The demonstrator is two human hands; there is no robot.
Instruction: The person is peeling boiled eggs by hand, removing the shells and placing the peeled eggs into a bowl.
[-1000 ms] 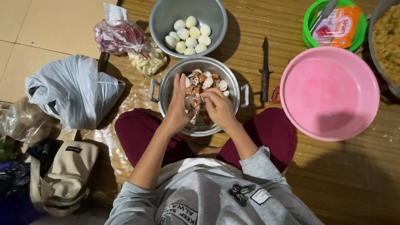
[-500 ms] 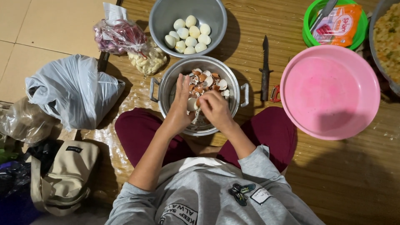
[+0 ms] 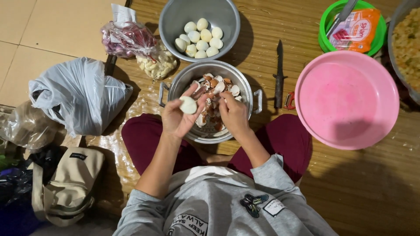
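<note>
My left hand holds a white peeled egg at the near left rim of a steel pot that sits between my knees. Broken brown and white eggshells fill the pot. My right hand hovers over the shells, fingers curled; whether it holds a piece of shell I cannot tell. Beyond the pot stands a grey metal bowl with several peeled eggs.
A dark knife lies right of the pot, beside a big pink basin. A green bowl holds an orange packet. Left are a grey plastic bag, bags of shallots and garlic, and a beige bag.
My left hand has drawn back toward the pot's left rim and turned palm up, so the peeled egg now shows. My right hand stays over the shells.
</note>
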